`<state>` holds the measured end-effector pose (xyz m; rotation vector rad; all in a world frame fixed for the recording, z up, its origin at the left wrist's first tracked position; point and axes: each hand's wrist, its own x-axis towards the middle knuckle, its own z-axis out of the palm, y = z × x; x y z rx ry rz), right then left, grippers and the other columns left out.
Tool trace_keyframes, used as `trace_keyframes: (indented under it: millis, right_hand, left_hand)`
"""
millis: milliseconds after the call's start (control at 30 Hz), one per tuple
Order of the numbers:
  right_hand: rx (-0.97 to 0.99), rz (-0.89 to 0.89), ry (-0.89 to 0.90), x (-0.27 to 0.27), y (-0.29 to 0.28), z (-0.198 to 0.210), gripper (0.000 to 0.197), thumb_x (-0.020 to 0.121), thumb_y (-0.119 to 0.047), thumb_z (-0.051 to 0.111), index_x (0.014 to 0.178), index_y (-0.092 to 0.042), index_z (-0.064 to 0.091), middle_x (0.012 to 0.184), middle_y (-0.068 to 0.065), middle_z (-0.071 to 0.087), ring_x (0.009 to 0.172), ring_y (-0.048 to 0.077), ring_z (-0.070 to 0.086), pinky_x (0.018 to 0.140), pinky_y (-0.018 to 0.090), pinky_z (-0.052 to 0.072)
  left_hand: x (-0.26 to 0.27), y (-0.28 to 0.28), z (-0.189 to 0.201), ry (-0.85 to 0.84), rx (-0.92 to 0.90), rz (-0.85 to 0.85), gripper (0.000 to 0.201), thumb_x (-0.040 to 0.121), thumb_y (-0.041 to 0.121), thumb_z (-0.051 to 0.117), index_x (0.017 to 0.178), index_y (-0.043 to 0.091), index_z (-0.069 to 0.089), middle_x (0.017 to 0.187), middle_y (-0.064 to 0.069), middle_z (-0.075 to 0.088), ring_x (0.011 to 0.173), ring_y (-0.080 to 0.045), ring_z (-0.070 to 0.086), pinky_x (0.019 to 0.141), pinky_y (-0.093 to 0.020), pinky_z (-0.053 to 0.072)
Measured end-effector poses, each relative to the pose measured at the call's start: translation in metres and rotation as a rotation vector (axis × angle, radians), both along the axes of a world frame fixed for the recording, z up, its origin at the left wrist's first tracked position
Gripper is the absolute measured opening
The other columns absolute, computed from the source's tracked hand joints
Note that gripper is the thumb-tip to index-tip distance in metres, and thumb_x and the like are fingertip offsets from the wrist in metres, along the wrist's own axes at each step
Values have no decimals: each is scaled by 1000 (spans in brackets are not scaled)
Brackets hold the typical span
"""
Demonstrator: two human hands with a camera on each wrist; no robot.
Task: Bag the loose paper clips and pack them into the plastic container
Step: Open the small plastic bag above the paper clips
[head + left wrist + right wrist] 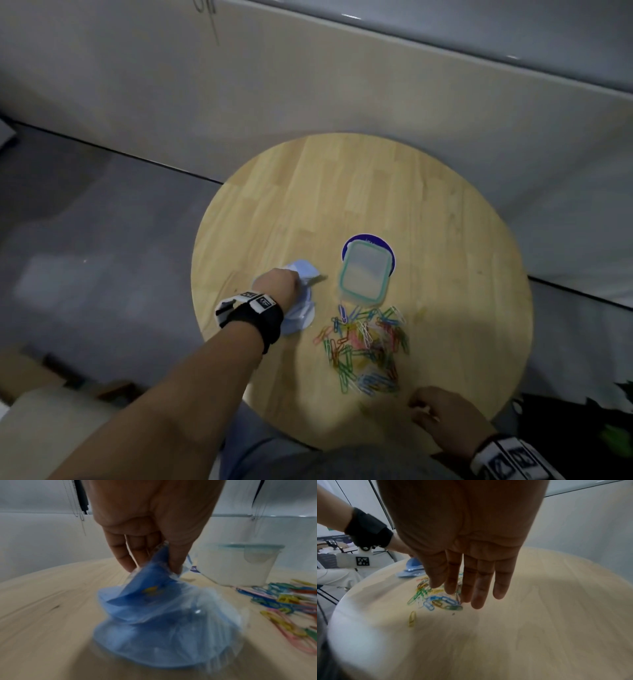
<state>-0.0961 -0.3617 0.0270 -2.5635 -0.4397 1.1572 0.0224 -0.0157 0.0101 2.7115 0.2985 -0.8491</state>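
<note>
A crumpled clear-and-blue plastic bag (301, 308) (164, 622) lies on the round wooden table (342, 192), left of the pile. My left hand (279, 286) (150, 555) pinches the bag's top between thumb and fingers. A heap of coloured paper clips (366, 346) (435, 599) (288, 601) lies in front of the lidded plastic container (363, 277) (240, 566), which has a teal-rimmed lid. My right hand (442, 414) (467, 588) hovers over the table's near edge, fingers straight, holding nothing, just short of the pile.
A round dark-blue sticker or disc (368, 240) shows under the container's far side. One yellow clip (412, 618) lies apart from the heap, nearer me. The table's far half and right side are bare wood. Grey floor and a pale wall surround the table.
</note>
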Motion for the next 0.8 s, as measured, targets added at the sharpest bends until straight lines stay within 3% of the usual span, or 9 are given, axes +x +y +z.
trace_keyframes:
  millis: [100, 233, 333, 433, 500, 567, 667, 733, 800]
  right_hand:
    - [-24, -23, -20, 24, 19, 18, 20, 89, -36, 54, 108, -31, 59, 101, -15, 53, 88, 6, 49, 81, 21, 42]
    - [51, -79, -30, 41, 33, 32, 14, 88, -33, 57, 100, -28, 62, 102, -7, 64, 84, 11, 57, 76, 23, 45]
    - [244, -214, -79, 64, 46, 45, 5, 86, -26, 64, 88, -30, 64, 91, -7, 70, 83, 10, 64, 77, 25, 49]
    - [509, -393, -56, 89, 68, 64, 6, 85, -15, 65, 85, -20, 69, 76, -2, 71, 70, 14, 66, 71, 31, 55]
    - [649, -512, -6, 103, 86, 79, 7, 87, -13, 62, 83, -14, 67, 75, 6, 70, 65, 18, 66, 65, 30, 54]
    - [721, -618, 37, 112, 100, 92, 18, 90, -21, 60, 84, -4, 64, 76, 12, 69, 63, 22, 67, 64, 36, 55]
    - [660, -735, 38, 117, 108, 97, 43, 83, -41, 64, 88, 2, 61, 75, 15, 71, 62, 28, 70, 67, 43, 57]
    - [640, -773, 36, 117, 109, 97, 44, 80, -42, 68, 88, 0, 58, 72, 14, 70, 61, 28, 70, 66, 44, 59]
    - [645, -788, 35, 115, 108, 94, 42, 79, -39, 70, 87, 1, 56, 71, 15, 70, 59, 28, 69, 66, 44, 59]
  left_hand:
    - [-6, 4, 6, -57, 2, -10, 36, 94, 36, 43, 89, 10, 68, 89, -10, 67, 77, -25, 56, 67, -29, 42]
    - [-15, 4, 15, -196, -134, 56, 43, 99, 36, 35, 73, 10, 56, 69, -9, 54, 68, -29, 53, 58, -33, 36]
    - [-23, -7, 38, -421, -244, 129, 36, 97, 33, 40, 80, 11, 63, 75, -10, 60, 70, -30, 55, 59, -35, 38]
    - [-36, -36, 60, -579, -414, 176, 29, 94, 35, 46, 95, 20, 71, 85, -3, 68, 75, -22, 58, 65, -31, 42]
    - [-44, -61, 71, -599, -482, 140, 28, 92, 38, 47, 94, 23, 71, 87, 0, 70, 76, -18, 61, 66, -30, 46]
    - [-47, -82, 78, -615, -531, 133, 22, 92, 33, 53, 89, 22, 72, 82, 1, 71, 72, -15, 61, 60, -27, 44]
    - [-48, -97, 89, -603, -632, 171, 20, 90, 24, 57, 75, 19, 69, 60, 5, 63, 55, -5, 54, 51, -23, 35]
    - [-46, -102, 96, -556, -667, 187, 29, 91, 20, 55, 63, 20, 60, 44, 9, 51, 44, -1, 45, 47, -20, 29]
    - [-43, -104, 99, -540, -649, 179, 30, 91, 19, 53, 61, 17, 58, 40, 8, 46, 41, -3, 41, 45, -21, 28]
